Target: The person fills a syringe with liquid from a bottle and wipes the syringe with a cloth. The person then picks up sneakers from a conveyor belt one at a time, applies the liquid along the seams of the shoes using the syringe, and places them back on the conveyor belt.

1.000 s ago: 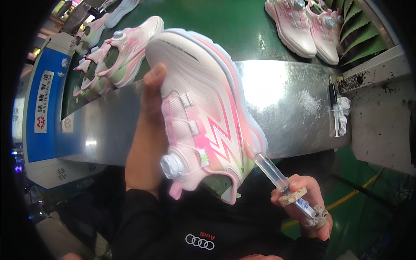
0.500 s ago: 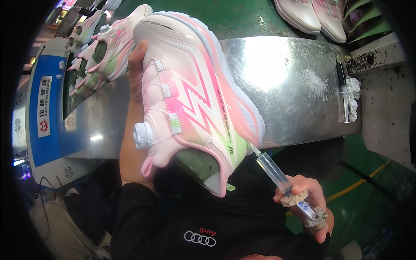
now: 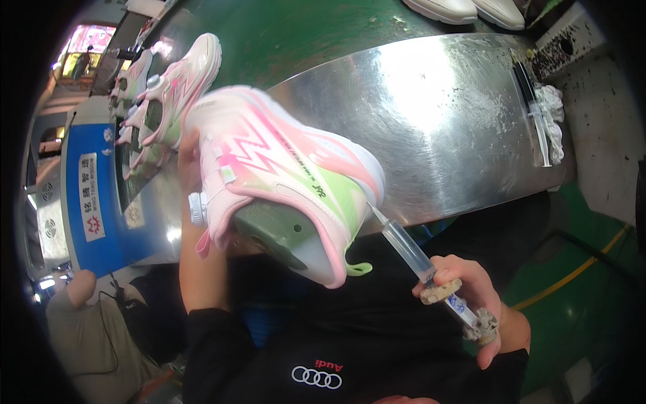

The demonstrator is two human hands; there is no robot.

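Five shoes show: one held (image 3: 282, 182), two at left (image 3: 178, 87), two at top (image 3: 464, 10); two syringes (image 3: 417, 252) (image 3: 531, 111).

Single head-worn fisheye view, looking steeply down and close over the hands, left hand (image 3: 192, 168) and right hand (image 3: 471, 296), toward the steel counter (image 3: 437, 114) ahead, straight edges bending at the dark rim, own torso along the lower edge.

Pink, white, seemingly pale-green shoe (image 3: 282, 175)

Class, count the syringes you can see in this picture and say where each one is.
2. One syringe is in the right hand, needle at the heel of the held pink shoe. A second syringe lies on the metal table. Others may be hidden.
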